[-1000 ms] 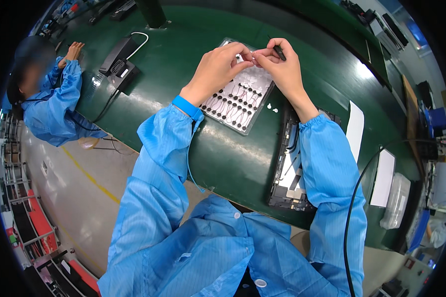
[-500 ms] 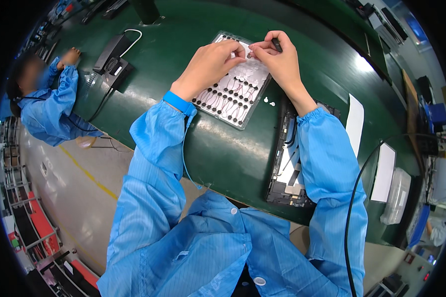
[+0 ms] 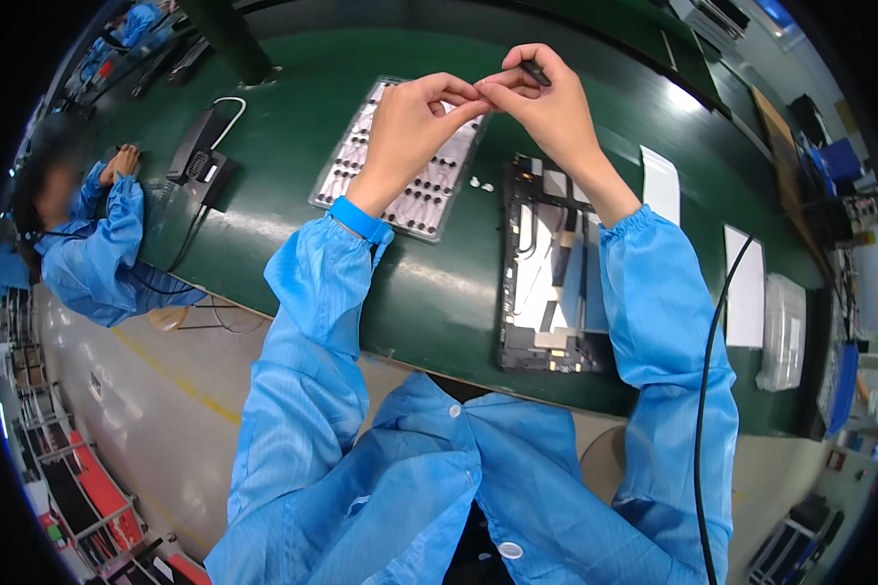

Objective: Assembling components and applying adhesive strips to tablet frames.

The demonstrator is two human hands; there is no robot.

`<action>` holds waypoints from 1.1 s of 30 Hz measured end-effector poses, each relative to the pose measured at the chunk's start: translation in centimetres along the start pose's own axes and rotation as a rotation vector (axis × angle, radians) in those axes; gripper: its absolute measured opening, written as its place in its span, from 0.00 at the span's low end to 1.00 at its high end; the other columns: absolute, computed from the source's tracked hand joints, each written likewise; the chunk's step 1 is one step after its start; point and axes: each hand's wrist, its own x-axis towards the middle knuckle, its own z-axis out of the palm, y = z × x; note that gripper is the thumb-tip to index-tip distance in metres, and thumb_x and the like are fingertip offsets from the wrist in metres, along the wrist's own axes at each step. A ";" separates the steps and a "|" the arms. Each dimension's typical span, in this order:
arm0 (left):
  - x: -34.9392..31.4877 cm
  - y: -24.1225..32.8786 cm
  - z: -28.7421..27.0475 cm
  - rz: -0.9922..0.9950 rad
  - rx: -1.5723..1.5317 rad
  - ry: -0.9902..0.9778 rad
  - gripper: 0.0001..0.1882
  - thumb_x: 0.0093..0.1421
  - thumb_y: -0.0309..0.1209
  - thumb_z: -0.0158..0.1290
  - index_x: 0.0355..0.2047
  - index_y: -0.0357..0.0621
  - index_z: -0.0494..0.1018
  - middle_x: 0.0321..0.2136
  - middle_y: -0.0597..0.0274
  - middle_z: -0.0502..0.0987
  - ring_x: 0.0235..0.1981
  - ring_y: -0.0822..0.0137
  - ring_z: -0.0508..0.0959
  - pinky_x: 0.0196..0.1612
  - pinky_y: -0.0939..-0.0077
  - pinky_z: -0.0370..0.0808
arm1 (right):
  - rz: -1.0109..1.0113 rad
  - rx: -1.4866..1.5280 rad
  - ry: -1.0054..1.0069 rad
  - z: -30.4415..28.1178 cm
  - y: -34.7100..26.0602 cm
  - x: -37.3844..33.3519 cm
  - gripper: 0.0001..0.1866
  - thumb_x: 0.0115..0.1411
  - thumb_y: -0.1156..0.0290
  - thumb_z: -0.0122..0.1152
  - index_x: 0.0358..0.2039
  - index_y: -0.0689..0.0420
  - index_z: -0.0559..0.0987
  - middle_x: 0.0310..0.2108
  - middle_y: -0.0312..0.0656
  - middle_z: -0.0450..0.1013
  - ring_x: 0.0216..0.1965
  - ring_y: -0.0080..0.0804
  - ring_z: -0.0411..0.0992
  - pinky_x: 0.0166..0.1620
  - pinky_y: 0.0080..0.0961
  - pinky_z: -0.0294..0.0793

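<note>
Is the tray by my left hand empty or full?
Not empty: rows of black parts sit in the tray. Whether it's full, can't tell.

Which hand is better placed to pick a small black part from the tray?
Probably the left hand: it hangs over the tray, while the right hand lies mostly past the tray's right edge and has a dark tool in its grip.

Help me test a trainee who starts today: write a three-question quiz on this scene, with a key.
1. True or false: a bright blue wristband sits on the person's left wrist.
2. Which hand holds the short black rod-shaped object? A: left; B: right; C: neither.
3. Between which two things do two small white pieces lie on the green tabletop?

Key: 1. True. 2. B, the right hand. 3. The clear rectangular plastic tray and the flat black-framed device.
</note>
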 end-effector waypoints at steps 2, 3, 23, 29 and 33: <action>0.2 1.3 0.9 0.023 -0.055 0.004 0.14 0.55 0.38 0.67 0.34 0.41 0.83 0.25 0.62 0.84 0.16 0.77 0.66 0.21 0.78 0.64 | -0.001 -0.033 -0.014 -1.8 -1.8 -1.0 0.16 0.59 0.74 0.68 0.43 0.61 0.71 0.38 0.46 0.81 0.37 0.25 0.81 0.40 0.19 0.79; 0.2 2.3 1.7 0.033 -0.082 -0.007 0.11 0.56 0.34 0.66 0.34 0.40 0.83 0.26 0.62 0.84 0.19 0.78 0.72 0.23 0.80 0.69 | 0.011 0.023 -0.015 -3.0 -2.6 -1.8 0.16 0.60 0.74 0.67 0.44 0.61 0.70 0.39 0.47 0.81 0.38 0.27 0.81 0.41 0.19 0.79; -2.2 10.1 11.3 0.185 -0.105 -0.148 0.06 0.53 0.28 0.65 0.34 0.48 0.86 0.45 0.65 0.81 0.27 0.72 0.79 0.32 0.77 0.75 | 0.282 0.276 0.202 -12.3 -2.8 -14.3 0.15 0.62 0.72 0.66 0.45 0.55 0.69 0.37 0.41 0.79 0.39 0.24 0.78 0.42 0.20 0.76; -2.4 9.6 11.7 0.205 0.024 -0.142 0.04 0.55 0.26 0.64 0.32 0.43 0.84 0.42 0.66 0.81 0.27 0.69 0.80 0.30 0.76 0.76 | 0.134 0.134 0.265 -11.3 -1.4 -14.4 0.17 0.60 0.76 0.68 0.44 0.55 0.69 0.35 0.37 0.77 0.35 0.19 0.75 0.40 0.16 0.75; -2.3 8.8 11.5 0.255 0.099 -0.092 0.04 0.55 0.26 0.63 0.32 0.42 0.83 0.41 0.66 0.81 0.26 0.69 0.80 0.30 0.76 0.76 | -0.011 -0.482 0.291 -11.1 -2.4 -14.4 0.19 0.57 0.73 0.70 0.44 0.57 0.70 0.33 0.39 0.76 0.31 0.24 0.75 0.35 0.20 0.74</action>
